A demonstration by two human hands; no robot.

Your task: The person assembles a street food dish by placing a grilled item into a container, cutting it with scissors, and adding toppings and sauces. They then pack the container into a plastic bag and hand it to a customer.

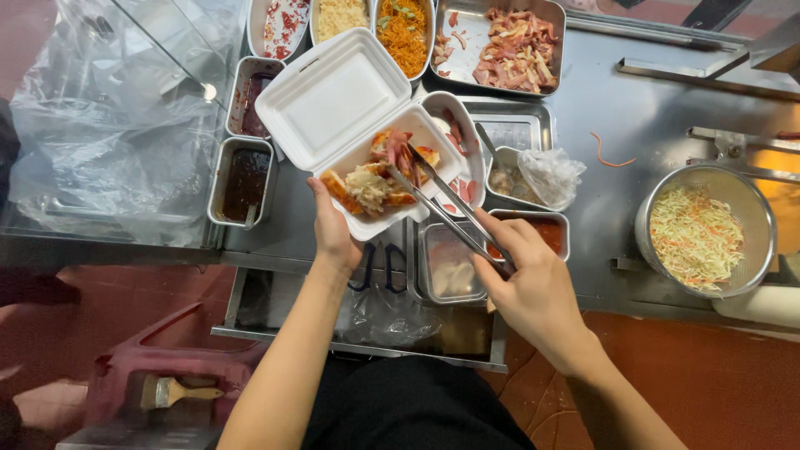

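Tongs working over an open foam box of food.

The left hand [333, 233] is gripping the near edge of the white foam box [358, 125], holding it above the metal counter [642, 125]. The right hand [533, 287] is closing around metal tongs [442, 204], whose tips are reaching into the food [375, 179] in the box. A bowl of shredded cabbage [696, 237] is sitting well apart to the right.

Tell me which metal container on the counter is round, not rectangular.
The metal bowl at the far right, holding shredded cabbage and carrot. All the other metal containers, such as the tray of sliced meat, are rectangular.
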